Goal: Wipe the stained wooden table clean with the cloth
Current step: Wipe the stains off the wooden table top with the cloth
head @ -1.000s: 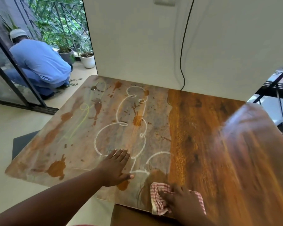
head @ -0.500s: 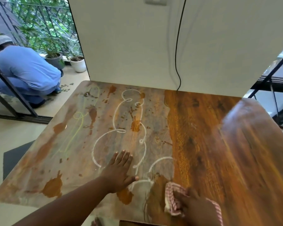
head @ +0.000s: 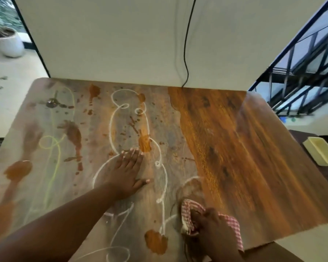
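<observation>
The wooden table fills the view; its right part is glossy brown wood, its left part is dull and covered with white and yellow chalk loops and orange-brown stains. My left hand lies flat on the stained part, fingers straight. My right hand grips a bunched red-and-white checked cloth near the front edge, at the border between clean and stained wood. An orange blot sits just left of the cloth.
A white wall with a black cable backs the table. A white plant pot stands at far left, a black railing at right. A pale yellow tray sits on a dark stand beyond the right edge.
The camera has moved closer and rightward, so the person in blue is out of view. My right hand with the cloth stays at the front edge; my left hand rests flat, slightly farther in.
</observation>
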`<state>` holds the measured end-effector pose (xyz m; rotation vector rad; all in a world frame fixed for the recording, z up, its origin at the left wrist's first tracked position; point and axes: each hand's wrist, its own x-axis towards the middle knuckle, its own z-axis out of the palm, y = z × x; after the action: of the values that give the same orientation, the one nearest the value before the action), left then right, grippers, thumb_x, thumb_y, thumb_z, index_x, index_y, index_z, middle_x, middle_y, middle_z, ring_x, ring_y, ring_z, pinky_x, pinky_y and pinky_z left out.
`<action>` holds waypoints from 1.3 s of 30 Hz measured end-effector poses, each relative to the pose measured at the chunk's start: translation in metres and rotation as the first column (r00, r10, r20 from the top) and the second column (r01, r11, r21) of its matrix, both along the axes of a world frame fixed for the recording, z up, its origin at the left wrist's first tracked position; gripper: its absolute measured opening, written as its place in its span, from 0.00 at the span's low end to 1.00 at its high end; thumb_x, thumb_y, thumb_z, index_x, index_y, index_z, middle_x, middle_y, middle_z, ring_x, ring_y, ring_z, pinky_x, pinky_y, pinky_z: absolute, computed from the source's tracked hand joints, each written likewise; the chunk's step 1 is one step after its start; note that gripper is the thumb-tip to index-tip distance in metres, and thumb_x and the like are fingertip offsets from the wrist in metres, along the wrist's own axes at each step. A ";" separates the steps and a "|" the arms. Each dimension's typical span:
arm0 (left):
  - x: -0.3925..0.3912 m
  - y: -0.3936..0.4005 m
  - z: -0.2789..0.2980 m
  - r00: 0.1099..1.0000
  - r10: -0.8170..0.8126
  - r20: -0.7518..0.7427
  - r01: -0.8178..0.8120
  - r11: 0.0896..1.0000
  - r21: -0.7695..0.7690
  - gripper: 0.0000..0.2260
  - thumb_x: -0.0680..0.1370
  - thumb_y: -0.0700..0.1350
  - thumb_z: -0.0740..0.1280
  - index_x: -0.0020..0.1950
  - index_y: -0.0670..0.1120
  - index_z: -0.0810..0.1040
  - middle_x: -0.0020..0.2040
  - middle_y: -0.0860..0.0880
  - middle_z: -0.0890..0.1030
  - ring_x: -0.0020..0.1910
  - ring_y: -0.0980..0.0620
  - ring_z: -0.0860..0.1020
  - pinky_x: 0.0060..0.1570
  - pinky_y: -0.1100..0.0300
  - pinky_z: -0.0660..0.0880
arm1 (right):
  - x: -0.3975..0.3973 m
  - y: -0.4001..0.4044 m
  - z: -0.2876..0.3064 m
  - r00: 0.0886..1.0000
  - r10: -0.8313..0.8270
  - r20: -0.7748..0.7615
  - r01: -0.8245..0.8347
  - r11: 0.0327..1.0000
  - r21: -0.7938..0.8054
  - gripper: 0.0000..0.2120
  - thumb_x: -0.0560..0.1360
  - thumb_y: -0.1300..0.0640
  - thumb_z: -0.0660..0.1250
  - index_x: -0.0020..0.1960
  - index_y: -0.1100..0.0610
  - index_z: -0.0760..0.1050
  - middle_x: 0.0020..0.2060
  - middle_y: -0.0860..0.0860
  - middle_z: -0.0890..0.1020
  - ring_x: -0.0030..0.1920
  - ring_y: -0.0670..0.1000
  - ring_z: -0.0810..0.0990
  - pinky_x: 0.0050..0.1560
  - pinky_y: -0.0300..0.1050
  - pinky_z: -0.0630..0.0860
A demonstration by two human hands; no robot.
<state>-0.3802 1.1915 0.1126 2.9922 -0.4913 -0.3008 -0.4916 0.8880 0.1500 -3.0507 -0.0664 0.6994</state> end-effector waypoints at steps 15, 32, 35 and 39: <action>0.041 -0.021 -0.019 0.984 0.166 0.069 -0.149 0.967 -0.205 0.40 0.75 0.71 0.40 0.76 0.46 0.35 0.79 0.44 0.39 0.77 0.44 0.34 0.73 0.45 0.31 | 0.049 0.065 -0.010 0.997 -0.018 0.070 0.021 0.999 -0.033 0.22 0.75 0.40 0.56 0.69 0.36 0.64 0.67 0.59 0.69 0.62 0.63 0.73 0.55 0.62 0.72; 0.044 -0.025 -0.026 0.972 0.202 0.121 -0.183 0.971 -0.155 0.43 0.74 0.73 0.39 0.79 0.44 0.41 0.80 0.43 0.45 0.76 0.49 0.35 0.70 0.54 0.25 | 0.007 0.036 -0.021 0.997 -0.003 0.073 0.003 1.000 0.007 0.26 0.78 0.42 0.49 0.75 0.46 0.58 0.65 0.60 0.68 0.52 0.64 0.74 0.47 0.59 0.74; 0.044 -0.025 -0.025 0.971 0.202 0.126 -0.183 0.972 -0.149 0.42 0.74 0.73 0.39 0.78 0.44 0.37 0.80 0.44 0.42 0.76 0.48 0.35 0.70 0.53 0.25 | -0.008 0.015 -0.014 0.999 -0.024 0.046 0.022 0.999 0.049 0.28 0.75 0.40 0.50 0.71 0.48 0.66 0.57 0.59 0.74 0.42 0.61 0.76 0.35 0.54 0.76; 0.043 -0.024 -0.024 0.978 0.182 0.098 -0.166 0.974 -0.152 0.41 0.74 0.72 0.38 0.78 0.45 0.35 0.79 0.45 0.39 0.76 0.48 0.32 0.72 0.50 0.28 | 0.063 0.014 -0.031 0.970 -0.176 0.168 0.170 0.984 0.050 0.28 0.79 0.42 0.48 0.77 0.47 0.46 0.67 0.59 0.62 0.56 0.61 0.71 0.51 0.54 0.75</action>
<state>-0.3376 1.1670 0.0881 2.8963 -0.2436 -0.0809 -0.4286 0.9018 0.1195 -3.0271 0.1816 0.4186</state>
